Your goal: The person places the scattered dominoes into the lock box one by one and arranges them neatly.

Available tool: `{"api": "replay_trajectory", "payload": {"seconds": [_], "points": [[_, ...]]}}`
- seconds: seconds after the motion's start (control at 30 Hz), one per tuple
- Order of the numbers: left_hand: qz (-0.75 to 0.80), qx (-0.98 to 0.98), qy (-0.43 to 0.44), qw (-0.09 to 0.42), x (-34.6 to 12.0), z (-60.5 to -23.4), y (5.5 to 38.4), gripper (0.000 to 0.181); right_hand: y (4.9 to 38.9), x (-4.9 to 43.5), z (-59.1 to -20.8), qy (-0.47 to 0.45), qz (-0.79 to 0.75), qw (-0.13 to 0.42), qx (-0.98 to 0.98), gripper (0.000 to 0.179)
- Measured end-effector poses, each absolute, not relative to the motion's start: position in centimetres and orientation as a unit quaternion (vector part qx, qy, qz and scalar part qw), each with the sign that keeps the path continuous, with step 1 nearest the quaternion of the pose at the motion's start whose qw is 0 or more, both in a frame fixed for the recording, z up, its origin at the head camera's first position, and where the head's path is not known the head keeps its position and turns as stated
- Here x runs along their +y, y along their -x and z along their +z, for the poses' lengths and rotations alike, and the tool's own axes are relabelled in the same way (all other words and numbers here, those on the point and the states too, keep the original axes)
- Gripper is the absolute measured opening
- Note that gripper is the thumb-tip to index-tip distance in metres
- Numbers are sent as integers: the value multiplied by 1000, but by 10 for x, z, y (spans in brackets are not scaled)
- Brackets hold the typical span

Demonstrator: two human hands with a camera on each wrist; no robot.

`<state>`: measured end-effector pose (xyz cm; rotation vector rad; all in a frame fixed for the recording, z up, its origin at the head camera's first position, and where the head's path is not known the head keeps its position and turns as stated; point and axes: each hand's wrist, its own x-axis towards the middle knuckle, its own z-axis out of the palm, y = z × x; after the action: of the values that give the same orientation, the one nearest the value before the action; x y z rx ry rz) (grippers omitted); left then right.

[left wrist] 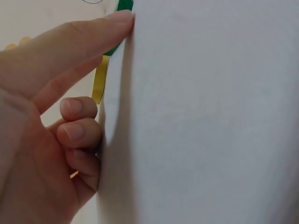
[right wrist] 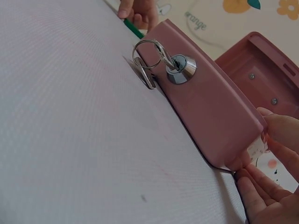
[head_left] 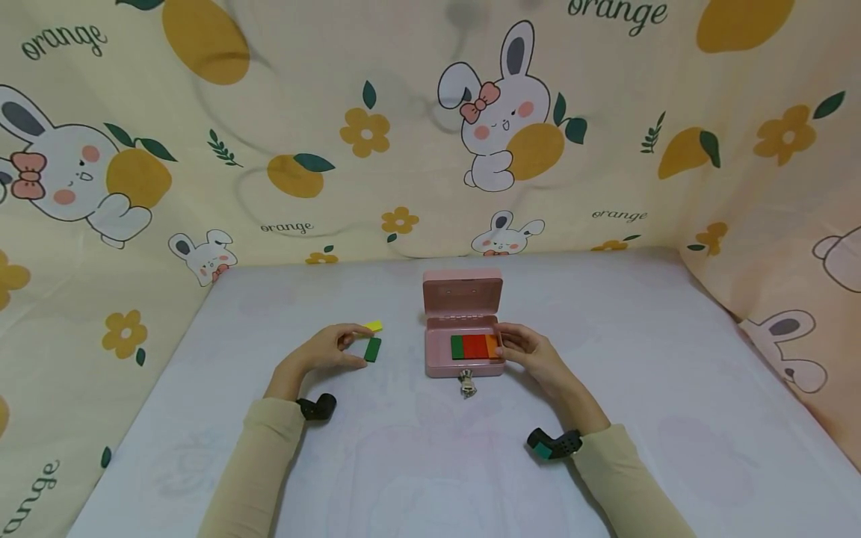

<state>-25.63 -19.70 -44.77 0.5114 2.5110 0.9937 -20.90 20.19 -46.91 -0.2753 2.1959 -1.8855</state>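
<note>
A pink metal cash box (head_left: 464,369) stands on the table with its lid (head_left: 461,294) up. Green, red and orange flat blocks (head_left: 474,347) lie side by side inside it. My right hand (head_left: 538,357) grips the box's right side, thumb over the rim and fingers against the outer wall. To the left of the box, my left hand (head_left: 328,348) has its thumb and index finger at the two ends of a green block (head_left: 373,350). Beyond that block is a yellow block (head_left: 374,326), near the index finger. In the left wrist view, the other fingers (left wrist: 79,133) are curled.
A key on a ring (right wrist: 148,60) hangs from the lock (right wrist: 182,69) at the box's front. White cloth (head_left: 403,463) covers the table. Behind and at the sides hangs a printed curtain (head_left: 403,82) with rabbits and oranges.
</note>
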Motion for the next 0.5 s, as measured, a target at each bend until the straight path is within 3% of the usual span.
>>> {"api": "replay_trajectory", "payload": {"seconds": [0.5], "points": [[347, 898, -192, 190, -198, -447, 255, 48, 210, 202, -470, 92, -645, 115, 750, 56]]}}
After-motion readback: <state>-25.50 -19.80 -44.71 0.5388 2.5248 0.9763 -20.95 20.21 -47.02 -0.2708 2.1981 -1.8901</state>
